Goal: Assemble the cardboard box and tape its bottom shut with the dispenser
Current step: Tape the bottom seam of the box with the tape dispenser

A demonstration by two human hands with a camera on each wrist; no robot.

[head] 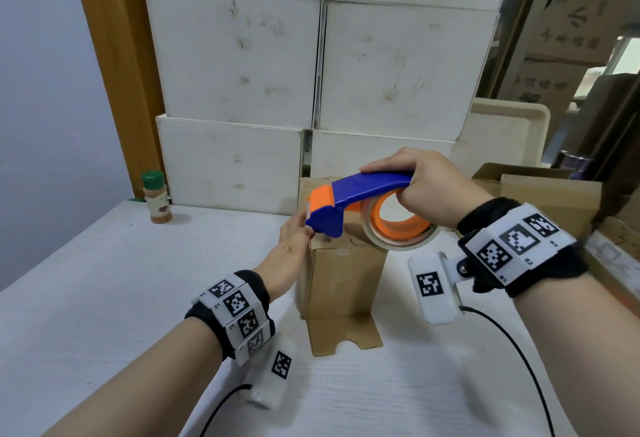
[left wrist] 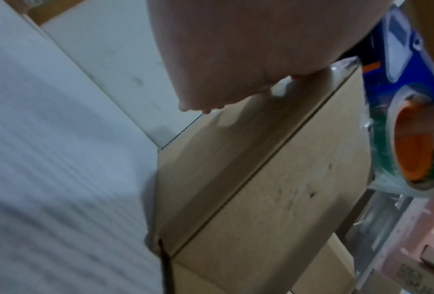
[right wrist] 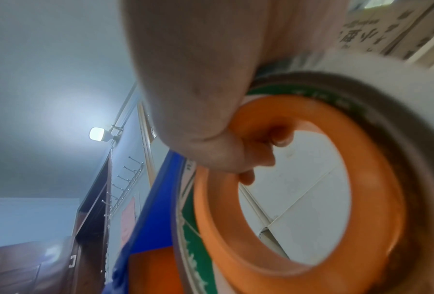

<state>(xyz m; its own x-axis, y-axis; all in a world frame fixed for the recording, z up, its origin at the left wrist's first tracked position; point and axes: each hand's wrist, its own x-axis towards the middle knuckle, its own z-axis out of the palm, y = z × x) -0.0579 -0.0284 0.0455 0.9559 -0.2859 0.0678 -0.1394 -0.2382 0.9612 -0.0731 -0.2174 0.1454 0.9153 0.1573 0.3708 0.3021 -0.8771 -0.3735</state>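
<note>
Right hand is gripping the blue-and-orange plastic tape dispenser over the brown corrugated cardboard box; left hand is touching its top edge, finger curl unclear.

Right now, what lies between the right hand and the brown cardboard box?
The blue-and-orange plastic tape dispenser: the right hand grips it, its front end at the top of the brown cardboard box. Head view shows it.

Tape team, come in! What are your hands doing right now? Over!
Right hand grips dispenser, nose at box top. Left hand holds box's top corner, beside the nose. Jar far off left, not in the way. Over.
</note>
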